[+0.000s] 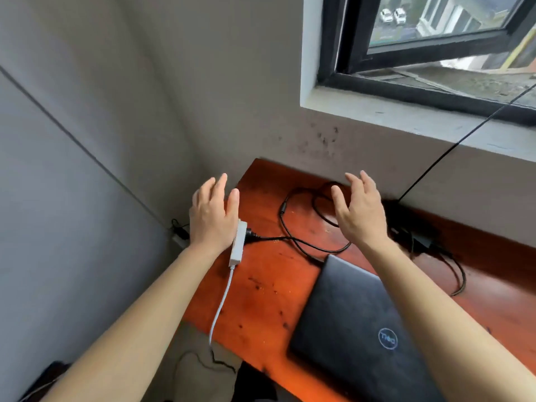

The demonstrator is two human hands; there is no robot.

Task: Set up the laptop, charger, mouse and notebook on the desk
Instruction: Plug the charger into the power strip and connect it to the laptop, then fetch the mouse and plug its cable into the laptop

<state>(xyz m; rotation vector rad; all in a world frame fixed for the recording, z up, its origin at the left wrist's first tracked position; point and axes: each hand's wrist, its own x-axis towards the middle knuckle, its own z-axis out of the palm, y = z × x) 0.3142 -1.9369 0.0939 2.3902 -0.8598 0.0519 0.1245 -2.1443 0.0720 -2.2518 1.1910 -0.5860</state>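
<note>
Both hands hover empty above a reddish wooden worktop (275,285) set in a corner of grey walls, under a dark-framed window (420,39). The left hand (213,216) and right hand (359,211) are raised, fingers relaxed and spread, palms turned toward each other. A closed black laptop (356,323) lies near right, askew, one corner pointing at the wall. Beyond it the charger cable (293,227) loops, plugged into a white power strip (238,242) at the left edge.
</note>
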